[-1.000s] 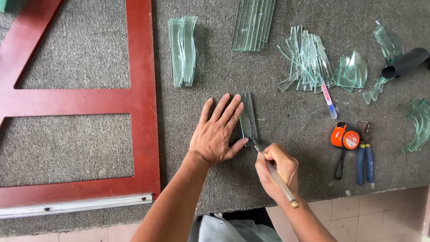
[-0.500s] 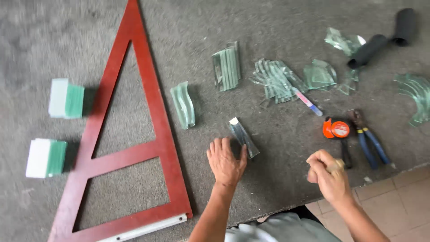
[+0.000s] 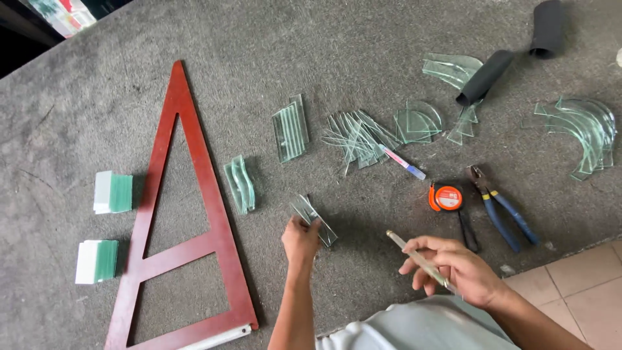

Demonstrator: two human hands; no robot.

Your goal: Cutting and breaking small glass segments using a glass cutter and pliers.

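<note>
My left hand grips a narrow strip of clear glass and lifts its near end off the grey carpeted table. My right hand hovers to the right of it, holding a pen-shaped glass cutter with a pale handle, its tip pointing up-left. A stack of wavy glass pieces lies just left of the strip. A red triangular wooden frame lies further left.
Stacks of cut glass lie across the table: rectangles, thin shards, quarter-rounds, curved pieces. An orange tape measure, blue-handled pliers, a marker, two black rolls and two glass blocks also sit here. Tiled floor shows at bottom right.
My left hand went from pressing flat on the glass strip to pinching and lifting it. My right hand drew the cutter away to the right. The view pulled back.
</note>
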